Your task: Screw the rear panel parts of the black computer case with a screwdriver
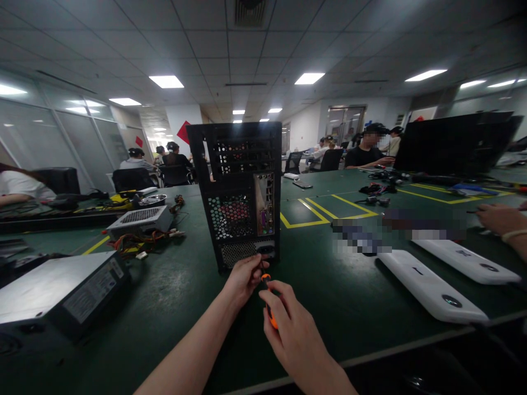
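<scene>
A: Item one, fingers?

B: Right hand (290, 323): fingers curled shut around the orange handle of a screwdriver (268, 307). Left hand (245, 277): fingertips pinched near the screwdriver's front end, just at the lower rear edge of the computer case (241, 192). Whether they hold the shaft or a screw, I cannot tell; the tip is hidden behind them.

A: Screwdriver, axis and heading?

B: Long axis runs away from the person, handle toward the body, working end pointing forward and slightly up at the bottom of the case's back panel. Location: over the green table (329, 296), between the two hands, just in front of the case.

A: The case?

B: Black, perforated metal, standing upright on its base, long axis vertical, rear panel with ports facing the camera.

A: Surroundings, outward?

B: To the left, a power supply unit (61, 291) lying flat near the table's edge; farther back, a second, silver power supply (142, 219) with a bundle of wires beside it. To the right, two white panels (432, 288) lying flat, side by side, well apart from the case. At the far right edge, another person's hand (500, 219). Yellow tape lines (307, 211) mark the tabletop behind the case. Other people sit at tables in the background.
</scene>
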### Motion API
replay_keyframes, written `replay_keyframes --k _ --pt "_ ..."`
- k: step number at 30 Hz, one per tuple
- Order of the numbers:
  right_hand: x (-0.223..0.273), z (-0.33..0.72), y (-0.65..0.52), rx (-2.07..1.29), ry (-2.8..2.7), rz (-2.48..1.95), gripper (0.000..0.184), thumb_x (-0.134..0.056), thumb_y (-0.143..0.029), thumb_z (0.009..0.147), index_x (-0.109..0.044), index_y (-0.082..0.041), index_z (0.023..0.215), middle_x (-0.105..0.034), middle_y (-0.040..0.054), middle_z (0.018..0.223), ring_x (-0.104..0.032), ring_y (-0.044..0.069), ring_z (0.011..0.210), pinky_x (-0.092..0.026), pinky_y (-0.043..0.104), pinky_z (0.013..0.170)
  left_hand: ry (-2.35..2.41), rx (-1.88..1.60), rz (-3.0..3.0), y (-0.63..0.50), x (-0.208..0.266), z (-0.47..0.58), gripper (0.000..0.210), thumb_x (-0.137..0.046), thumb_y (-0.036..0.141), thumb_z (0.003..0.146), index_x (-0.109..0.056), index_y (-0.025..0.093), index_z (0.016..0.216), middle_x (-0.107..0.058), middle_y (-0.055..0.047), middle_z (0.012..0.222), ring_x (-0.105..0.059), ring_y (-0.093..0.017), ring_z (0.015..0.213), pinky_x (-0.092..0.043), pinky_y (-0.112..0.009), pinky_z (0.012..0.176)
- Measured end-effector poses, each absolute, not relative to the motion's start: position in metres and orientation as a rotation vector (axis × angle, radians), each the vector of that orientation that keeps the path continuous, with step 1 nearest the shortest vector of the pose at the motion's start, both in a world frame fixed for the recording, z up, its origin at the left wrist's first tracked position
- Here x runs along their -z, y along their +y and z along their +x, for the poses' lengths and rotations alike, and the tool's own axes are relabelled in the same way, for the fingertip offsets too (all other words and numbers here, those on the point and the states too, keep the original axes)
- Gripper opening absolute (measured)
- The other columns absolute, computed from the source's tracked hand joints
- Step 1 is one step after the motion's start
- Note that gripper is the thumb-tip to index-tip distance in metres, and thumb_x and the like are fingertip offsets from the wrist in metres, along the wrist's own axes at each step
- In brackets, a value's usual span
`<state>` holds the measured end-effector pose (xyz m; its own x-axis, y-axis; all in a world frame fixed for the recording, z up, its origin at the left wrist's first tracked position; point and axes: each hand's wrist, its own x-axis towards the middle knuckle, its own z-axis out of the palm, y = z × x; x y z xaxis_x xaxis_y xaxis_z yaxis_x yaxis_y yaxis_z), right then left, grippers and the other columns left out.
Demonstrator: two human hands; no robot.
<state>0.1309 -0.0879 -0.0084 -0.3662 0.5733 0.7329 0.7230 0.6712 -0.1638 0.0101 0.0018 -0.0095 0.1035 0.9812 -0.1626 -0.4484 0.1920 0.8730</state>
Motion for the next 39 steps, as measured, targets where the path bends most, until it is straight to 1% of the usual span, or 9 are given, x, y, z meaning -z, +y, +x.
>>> replay_keyframes --k 7,12,15,19,22,26,32,36,39 --pt "0.0128 0.1354 -0.0838 0.206 -1.889 -1.139 0.023 -0.034 -0.022 0.084 -0.053 -0.016 0.096 -0.053 0.0091 0.085 -0.058 0.014 0.065 -0.05 0.025 0.054 0.874 -1.233 0.782 0.0032 0.0106 0.0106 0.012 -0.052 0.017 0.07 -0.058 0.007 0.074 -0.057 -0.005 0.07 -0.029 0.001 0.037 -0.015 -0.014 0.032" --pt "0.0066 0.1329 -0.0865 0.097 -1.945 -1.01 0.03 -0.036 -0.017 0.079 -0.044 -0.016 0.108 -0.047 0.0139 0.108 -0.057 0.018 0.084 -0.052 0.031 0.066 0.863 -1.237 0.785 0.001 0.0094 0.0083 0.013 -0.054 0.019 0.07 -0.058 0.007 0.072 -0.054 -0.002 0.061 -0.027 0.001 0.036 -0.015 -0.014 0.033" --pt "0.0093 0.1332 -0.0852 0.132 -1.938 -0.967 0.029 -0.033 -0.014 0.081 -0.042 -0.016 0.108 -0.051 0.0126 0.106 -0.055 0.018 0.092 -0.051 0.03 0.07 0.876 -1.22 0.757 0.0007 0.0085 0.0088 0.014 -0.054 0.022 0.072 -0.056 0.008 0.069 -0.05 0.0 0.054 -0.026 0.001 0.035 -0.016 -0.014 0.032" --pt "0.0144 0.1349 -0.0829 0.197 -1.916 -1.029 0.023 -0.036 -0.02 0.083 -0.045 -0.017 0.105 -0.054 0.0111 0.103 -0.058 0.017 0.088 -0.052 0.027 0.068 0.884 -1.23 0.738 0.0026 0.0092 0.0107 0.014 -0.055 0.021 0.071 -0.055 0.008 0.068 -0.052 -0.001 0.06 -0.027 0.002 0.035 -0.016 -0.013 0.031" --pt "0.0124 0.1339 -0.0838 0.139 -1.943 -1.048 0.027 -0.039 -0.024 0.082 -0.044 -0.015 0.107 -0.052 0.0128 0.104 -0.057 0.018 0.088 -0.052 0.028 0.068 0.902 -1.232 0.732 0.0036 0.01 0.0113 0.014 -0.055 0.021 0.072 -0.056 0.007 0.073 -0.052 -0.001 0.06 -0.026 0.003 0.034 -0.017 -0.012 0.031" --pt "0.0096 0.1313 -0.0842 0.19 -2.032 -1.021 0.026 -0.036 -0.019 0.081 -0.049 -0.014 0.103 -0.051 0.0141 0.107 -0.058 0.019 0.087 -0.052 0.032 0.069 0.905 -1.237 0.736 0.0031 0.0098 0.011 0.015 -0.054 0.02 0.073 -0.056 0.006 0.074 -0.051 -0.001 0.058 -0.027 0.003 0.034 -0.017 -0.01 0.031" --pt "0.014 0.1346 -0.0816 0.105 -1.896 -1.099 0.025 -0.03 -0.018 0.085 -0.05 -0.016 0.098 -0.053 0.011 0.102 -0.06 0.016 0.081 -0.052 0.026 0.065 0.86 -1.197 0.726 0.0009 0.0083 0.0089 0.014 -0.052 0.018 0.073 -0.057 0.005 0.076 -0.055 -0.005 0.067 -0.028 0.003 0.035 -0.015 -0.01 0.03" --pt "0.0126 0.1346 -0.0828 -0.005 -1.9 -1.116 0.021 -0.036 -0.022 0.082 -0.048 -0.018 0.098 -0.05 0.0102 0.102 -0.058 0.016 0.081 -0.051 0.027 0.063 0.855 -1.211 0.736 0.0015 0.0073 0.0071 0.008 -0.052 0.012 0.073 -0.056 0.006 0.07 -0.057 -0.006 0.069 -0.027 0.003 0.034 -0.015 -0.01 0.029" --pt "0.0136 0.1333 -0.0838 0.01 -1.921 -1.1 0.025 -0.038 -0.017 0.077 -0.046 -0.016 0.101 -0.047 0.0117 0.104 -0.056 0.018 0.085 -0.051 0.03 0.067 0.871 -1.21 0.702 0.0026 0.0067 0.0071 0.01 -0.051 0.012 0.073 -0.054 0.006 0.065 -0.056 -0.005 0.066 -0.026 0.003 0.033 -0.014 -0.01 0.029"
